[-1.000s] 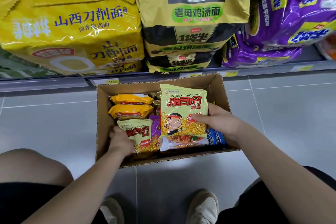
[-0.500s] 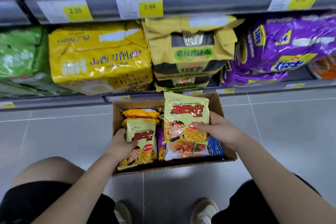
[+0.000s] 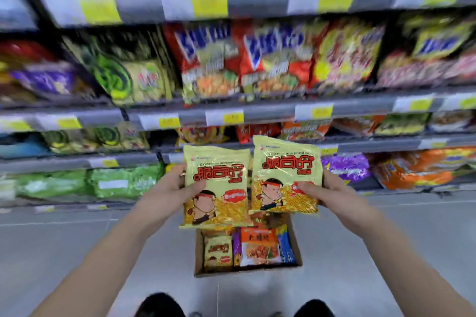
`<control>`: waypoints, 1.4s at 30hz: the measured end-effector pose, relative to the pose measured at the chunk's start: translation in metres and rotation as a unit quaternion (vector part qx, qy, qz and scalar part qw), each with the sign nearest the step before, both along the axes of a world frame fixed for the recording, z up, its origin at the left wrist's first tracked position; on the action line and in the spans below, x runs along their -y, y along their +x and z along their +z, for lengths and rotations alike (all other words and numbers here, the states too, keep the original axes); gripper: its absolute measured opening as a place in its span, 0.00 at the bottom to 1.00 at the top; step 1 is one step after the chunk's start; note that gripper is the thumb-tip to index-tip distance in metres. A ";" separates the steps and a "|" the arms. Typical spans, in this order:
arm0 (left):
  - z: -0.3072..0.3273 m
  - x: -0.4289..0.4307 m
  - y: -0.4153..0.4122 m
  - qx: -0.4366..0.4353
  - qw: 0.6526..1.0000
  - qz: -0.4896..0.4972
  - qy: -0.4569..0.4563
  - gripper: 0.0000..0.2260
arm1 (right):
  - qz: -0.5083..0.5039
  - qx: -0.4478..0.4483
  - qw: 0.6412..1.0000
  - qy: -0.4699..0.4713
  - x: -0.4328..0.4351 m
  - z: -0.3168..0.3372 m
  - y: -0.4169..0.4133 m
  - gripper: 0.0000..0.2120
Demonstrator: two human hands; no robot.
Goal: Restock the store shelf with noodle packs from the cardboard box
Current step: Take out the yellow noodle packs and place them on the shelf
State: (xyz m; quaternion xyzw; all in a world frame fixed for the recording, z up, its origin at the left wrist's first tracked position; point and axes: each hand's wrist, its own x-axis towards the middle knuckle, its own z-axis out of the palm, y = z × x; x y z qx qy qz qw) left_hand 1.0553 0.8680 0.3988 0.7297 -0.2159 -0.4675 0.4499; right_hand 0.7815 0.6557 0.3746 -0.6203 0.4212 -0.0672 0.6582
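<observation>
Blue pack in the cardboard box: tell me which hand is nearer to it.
Right. The right hand, holding a yellow noodle pack, hangs above the blue pack, slightly to its right; the left hand, holding a second yellow pack, is well off to its left.

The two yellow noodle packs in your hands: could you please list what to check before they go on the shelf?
1. Left hand grips the left yellow pack: ok.
2. Right hand grips the right yellow pack: ok.
3. Both packs upright, fronts facing the person: ok.
4. Both packs held above the cardboard box: ok.
5. Free matching slot on the shelf: cannot tell, the shelves are blurred.
</observation>
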 end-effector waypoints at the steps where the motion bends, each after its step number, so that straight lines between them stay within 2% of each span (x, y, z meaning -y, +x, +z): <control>1: 0.037 0.003 -0.001 -0.004 1.000 -0.005 -0.016 0.14 | -0.001 0.009 1.000 -0.009 0.001 0.034 -0.002 0.16; 2: 0.076 0.006 -0.002 0.002 1.000 -0.010 -0.030 0.16 | -0.003 0.019 1.000 -0.017 0.003 0.068 -0.004 0.17; 5: 0.180 0.015 -0.002 0.041 0.997 -0.017 -0.056 0.33 | -0.006 0.047 0.998 -0.052 0.009 0.171 -0.012 0.16; 8: 0.273 0.025 -0.004 0.048 0.993 -0.030 -0.105 0.17 | -0.027 0.084 0.992 -0.091 0.014 0.269 -0.023 0.16; 12: 0.376 0.038 -0.013 0.081 0.980 -0.055 -0.171 0.14 | -0.036 0.118 0.979 -0.161 0.014 0.383 -0.042 0.24; 14: 0.418 0.042 -0.021 0.089 0.971 -0.055 -0.215 0.13 | -0.040 0.140 0.971 -0.192 0.013 0.425 -0.053 0.23; 17: 0.470 0.047 -0.037 0.099 0.954 -0.078 -0.274 0.17 | -0.044 0.172 0.956 -0.231 0.010 0.474 -0.071 0.21; 21: 0.525 0.054 -0.054 0.123 0.926 -0.099 -0.344 0.19 | -0.059 0.203 0.937 -0.278 0.006 0.528 -0.095 0.20; 26: 0.569 0.069 -0.065 0.164 0.907 -0.111 -0.373 0.20 | -0.083 0.226 0.923 -0.301 0.015 0.574 -0.109 0.23; 31: 0.600 0.091 -0.065 0.169 0.899 -0.094 -0.393 0.24 | -0.093 0.225 0.909 -0.337 0.044 0.608 -0.107 0.15; 37: 0.624 0.119 -0.059 0.194 0.892 -0.057 -0.403 0.17 | -0.086 0.211 0.910 -0.347 0.081 0.638 -0.091 0.22; 42: 0.648 0.148 -0.040 0.208 0.888 -0.041 -0.407 0.14 | -0.083 0.209 0.901 -0.372 0.114 0.666 -0.076 0.11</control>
